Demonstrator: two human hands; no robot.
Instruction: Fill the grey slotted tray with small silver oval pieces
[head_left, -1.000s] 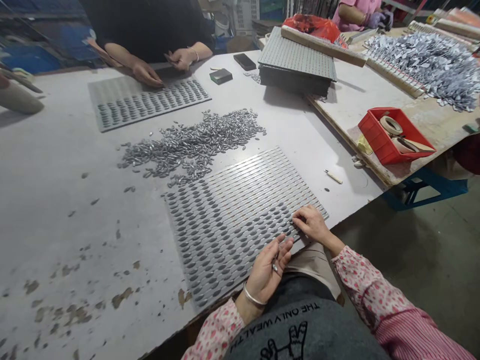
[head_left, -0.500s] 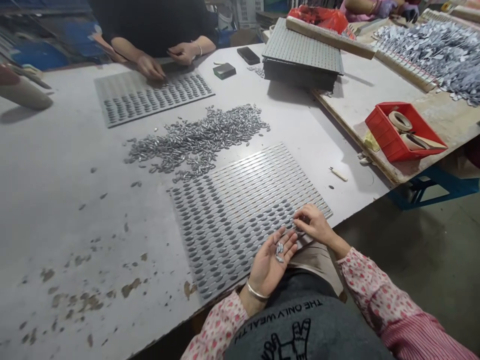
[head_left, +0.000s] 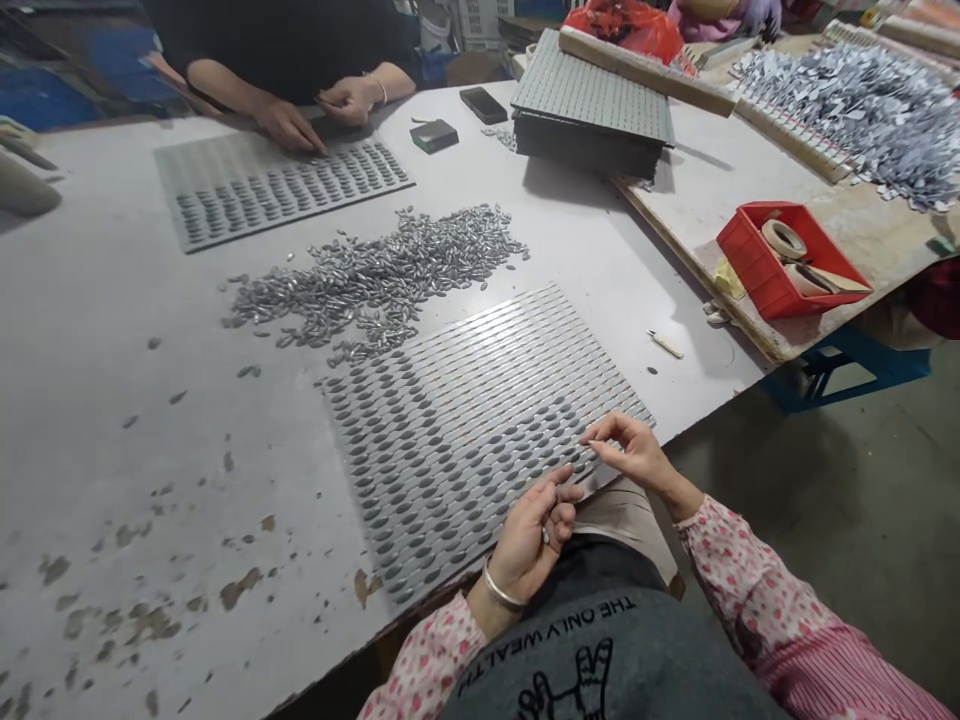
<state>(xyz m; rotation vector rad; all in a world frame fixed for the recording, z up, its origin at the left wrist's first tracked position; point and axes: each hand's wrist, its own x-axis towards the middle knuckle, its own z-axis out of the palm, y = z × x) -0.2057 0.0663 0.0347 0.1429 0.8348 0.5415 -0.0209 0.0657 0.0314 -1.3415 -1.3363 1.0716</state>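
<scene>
A grey board (head_left: 495, 370) with rows of slots lies at the table's near edge; dark oval pieces fill its left columns and lower rows. My left hand (head_left: 534, 530) is palm up at the board's near edge, its fingers curled over small oval pieces that barely show. Over the board's lower right part, my right hand (head_left: 626, 450) has thumb and fingertips pinched together; what they hold, if anything, is too small to make out. Beyond the board spreads a heap of silvery oval pieces (head_left: 390, 275).
Across the table a person's hands (head_left: 300, 125) work over another board (head_left: 285, 190). A stack of boards (head_left: 592, 110), a phone (head_left: 483, 104) and a dark green block (head_left: 433, 136) stand farther back. At right are a red box (head_left: 787, 260) and small snips (head_left: 665, 345).
My left hand's fingers have curled in over the pieces that lay on its open palm. My right hand stays near the same rows. The whole view has shifted slightly.
</scene>
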